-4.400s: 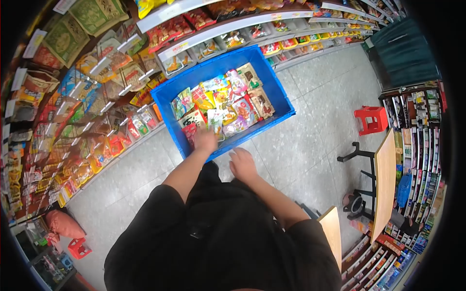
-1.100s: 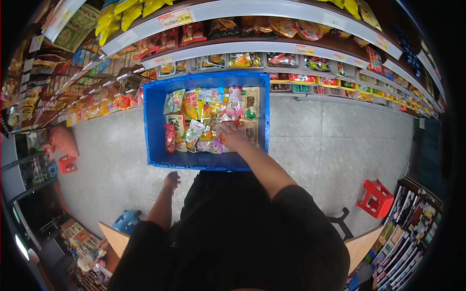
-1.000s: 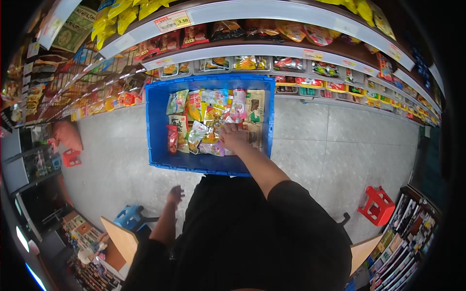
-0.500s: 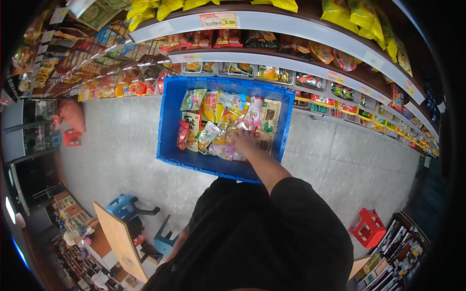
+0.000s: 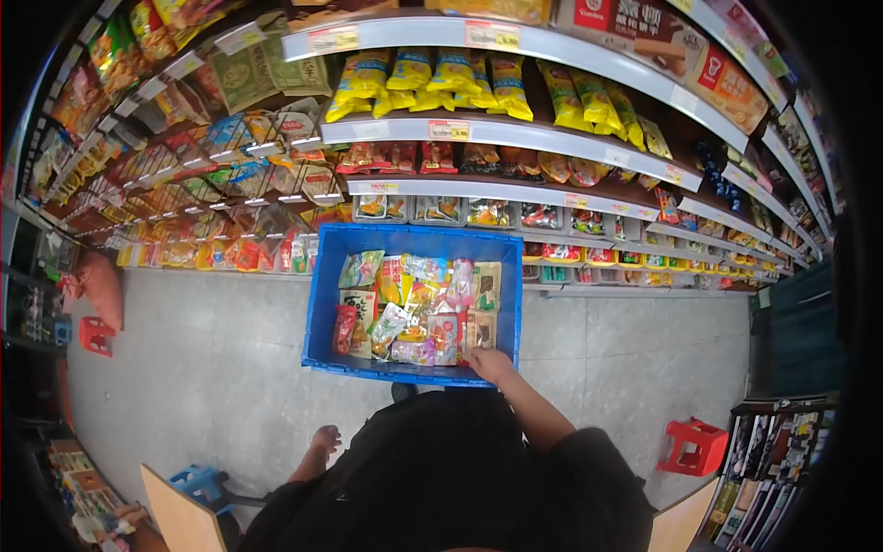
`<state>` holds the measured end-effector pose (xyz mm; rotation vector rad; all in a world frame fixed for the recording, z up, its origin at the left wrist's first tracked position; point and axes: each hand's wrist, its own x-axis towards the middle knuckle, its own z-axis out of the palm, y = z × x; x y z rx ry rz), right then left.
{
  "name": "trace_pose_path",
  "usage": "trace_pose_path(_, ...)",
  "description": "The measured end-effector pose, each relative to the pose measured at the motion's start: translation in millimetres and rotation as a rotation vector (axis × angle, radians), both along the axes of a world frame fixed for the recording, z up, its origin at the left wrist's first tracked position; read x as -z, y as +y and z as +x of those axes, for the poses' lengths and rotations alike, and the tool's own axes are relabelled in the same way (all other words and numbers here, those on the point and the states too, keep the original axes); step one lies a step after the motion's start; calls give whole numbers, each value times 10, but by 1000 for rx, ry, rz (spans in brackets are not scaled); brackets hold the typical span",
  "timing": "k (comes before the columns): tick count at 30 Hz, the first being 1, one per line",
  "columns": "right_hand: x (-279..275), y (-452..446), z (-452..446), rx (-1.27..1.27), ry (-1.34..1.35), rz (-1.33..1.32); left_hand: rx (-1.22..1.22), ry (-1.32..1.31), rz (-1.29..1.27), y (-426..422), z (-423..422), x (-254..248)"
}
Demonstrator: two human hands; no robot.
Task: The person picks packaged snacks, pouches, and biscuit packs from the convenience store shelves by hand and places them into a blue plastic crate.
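A blue plastic crate (image 5: 317, 304) stands in front of the shelves with several snack packets lying inside. My right hand (image 5: 492, 365) is at its near right corner, just over the near rim. The fingers are loosely bent, and nothing shows in them. Close to those fingers lie a brown packet (image 5: 481, 329) and a pale packet with a red edge (image 5: 443, 337). A purple packet (image 5: 413, 351) lies along the near side, a red packet (image 5: 344, 328) at the left. My left hand (image 5: 326, 439) hangs beside my body, empty, fingers slightly apart.
Shelves of packaged snacks (image 5: 428, 83) rise behind the crate and curve away on both sides. Red stools stand at the right (image 5: 693, 447) and far left (image 5: 96, 336). A blue stool (image 5: 198, 485) and a wooden board (image 5: 179, 506) are at the lower left.
My right hand has drawn back from among the packets to the crate's near rim. My left hand has come into sight. The view has tilted up, showing more shelves.
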<state>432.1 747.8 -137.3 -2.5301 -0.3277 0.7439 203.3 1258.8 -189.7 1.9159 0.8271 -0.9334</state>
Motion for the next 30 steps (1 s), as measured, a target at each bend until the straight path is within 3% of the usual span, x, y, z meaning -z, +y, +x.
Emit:
trace_pose_path(2, -366, -78, -178, 93, -128, 33, -270, 186, -74, 116, 245, 356)
trace_pose_path(3, -519, -99, -288, 200, -243, 82, -271, 178, -85, 137, 394, 503)
trace_pose_path(5, -691, -130, -590, 316, -456, 85, 42, 130, -64, 141, 744, 738)
trace_pose_path(7, -759, -132, -968, 402, -683, -36, 71, 145, -132, 51, 1160, 859)
trace_pose_path(12, -239, -386, -2474, 807, -370, -156, 28, 49, -175, -529, 1542, 798)
trace_pose_path(14, 363, -681, -3267, 946, -145, -288, 585, -253, -190, -706, 1404, 1209)
trace_pose_path(15, 291, -783, -3492, 1012, 266, -201, 670, -310, -203, -847, 1315, 1111)
trace_pose_path(16, 693, -909, -3957, 987, 404, -323, 754, -365, -213, -1008, 1186, 950)
trace_pose_path(17, 1365, -1208, -4549, 850, 661, -245, 780, -277, -251, -1122, 1098, 830)
trace_pose_path(18, 1103, -1117, -4822, 1034, 748, 40, 802, -188, -287, -1196, 1022, 770)
trace_pose_path(19, 752, -1035, -5032, 796, 575, 136, 808, -203, -275, -1212, 943, 778)
trace_pose_path(20, 1054, -1125, -5086, 956, 869, 107, 829, -283, -241, -1204, 855, 792)
trace_pose_path(21, 1250, -1209, -4952, 951, 856, 121, 848, -362, -205, -1207, 835, 763)
trace_pose_path(23, 1567, -1379, -4729, 822, 689, 73, 778, -211, -134, -1181, 826, 493)
trace_pose_path(25, 1783, -1549, -4564, 699, 525, 23, 1022, -602, -124, -883, 682, 813)
trace_pose_path(26, 1861, -1595, -4528, 651, 442, 3, 1265, -341, 3, -893, 752, 577)
trace_pose_path(27, 1928, -1632, -4522, 616, 358, -17, 1396, -327, 175, -926, 723, 327)
trace_pose_path(28, 1953, -1658, -4535, 591, 273, -38, 1690, -385, 369, -900, 701, 316)
trace_pose_path(30, 1615, -1848, -4385, 577, 258, -53, 1660, -302, 356, -917, 675, 261)
